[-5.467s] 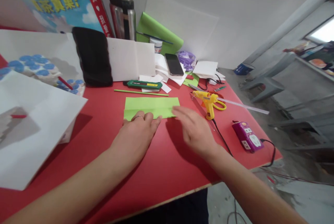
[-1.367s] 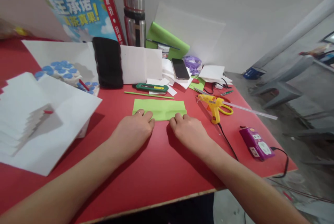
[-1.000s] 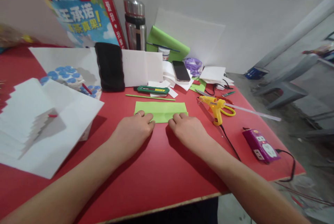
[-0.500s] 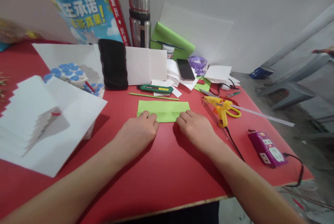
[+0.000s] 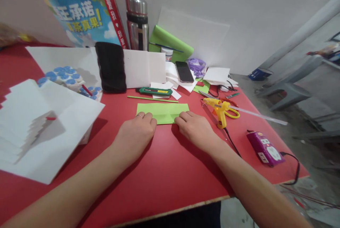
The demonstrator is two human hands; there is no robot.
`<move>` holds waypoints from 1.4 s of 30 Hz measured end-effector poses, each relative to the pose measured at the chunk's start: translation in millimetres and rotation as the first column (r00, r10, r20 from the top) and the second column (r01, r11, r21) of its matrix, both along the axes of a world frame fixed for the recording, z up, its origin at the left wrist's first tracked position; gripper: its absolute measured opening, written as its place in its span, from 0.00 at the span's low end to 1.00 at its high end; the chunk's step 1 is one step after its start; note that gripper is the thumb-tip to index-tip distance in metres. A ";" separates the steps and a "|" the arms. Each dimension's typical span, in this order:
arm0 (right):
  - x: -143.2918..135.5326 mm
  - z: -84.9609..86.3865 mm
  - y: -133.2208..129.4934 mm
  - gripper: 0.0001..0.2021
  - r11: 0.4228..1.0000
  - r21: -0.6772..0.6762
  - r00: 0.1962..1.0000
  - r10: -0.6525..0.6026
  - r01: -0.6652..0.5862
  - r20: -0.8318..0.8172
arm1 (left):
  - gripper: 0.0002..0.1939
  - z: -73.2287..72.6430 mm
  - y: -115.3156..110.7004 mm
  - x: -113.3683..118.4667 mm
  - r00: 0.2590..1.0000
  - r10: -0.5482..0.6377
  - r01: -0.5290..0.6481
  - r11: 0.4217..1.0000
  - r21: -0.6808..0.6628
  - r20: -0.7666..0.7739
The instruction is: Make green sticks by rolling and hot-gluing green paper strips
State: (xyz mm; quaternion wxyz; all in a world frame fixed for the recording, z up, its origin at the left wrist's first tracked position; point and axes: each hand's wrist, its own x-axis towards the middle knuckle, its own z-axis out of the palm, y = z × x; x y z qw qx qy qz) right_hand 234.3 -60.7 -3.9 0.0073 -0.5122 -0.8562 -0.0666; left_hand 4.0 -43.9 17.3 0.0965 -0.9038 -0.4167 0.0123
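Observation:
A green paper strip (image 5: 165, 112) lies flat on the red table (image 5: 164, 185), with a crease along its length. On its lower left corner my left hand (image 5: 136, 130) rests with fingers curled together, a ring on one finger. My right hand (image 5: 195, 128) grips the lower right corner the same way; the fingertips of both are partly hidden. Just behind the paper lie a thin green strip (image 5: 152, 99) and a green cutter knife (image 5: 155, 91).
A yellow glue gun (image 5: 220, 109) and scissors (image 5: 231, 114) lie at the right, near a purple power socket (image 5: 265, 149). White folded paper (image 5: 71, 125) covers the left. Behind stand a black phone-like object (image 5: 111, 67) and a steel flask (image 5: 137, 26).
The whole view has shifted slightly, so things appear a little further left. Both hands keep the same place on the green paper.

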 end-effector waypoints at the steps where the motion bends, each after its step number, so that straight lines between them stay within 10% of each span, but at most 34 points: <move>1: -0.7 0.4 -0.1 0.08 1.000 -0.004 1.000 0.005 -0.005 0.002 | 0.15 -0.1 -0.2 0.5 1.000 0.004 -0.004 1.000 -0.004 0.003; 17: -1.5 -0.3 2.1 0.09 0.993 -0.009 0.984 0.115 -0.115 0.137 | 0.15 -4.1 1.1 -2.2 0.999 0.037 -0.037 0.999 -0.008 0.017; 31: 5.5 -13.3 4.5 0.10 0.997 -0.068 0.974 0.009 -0.025 -0.225 | 0.14 0.9 1.5 0.1 0.995 0.096 -0.096 0.992 -0.086 -0.005; 42: 2.9 -17.4 10.4 0.09 0.997 -0.002 0.995 0.076 -0.076 -0.059 | 0.16 -4.1 2.5 -1.2 0.998 0.068 -0.069 0.997 -0.034 -0.016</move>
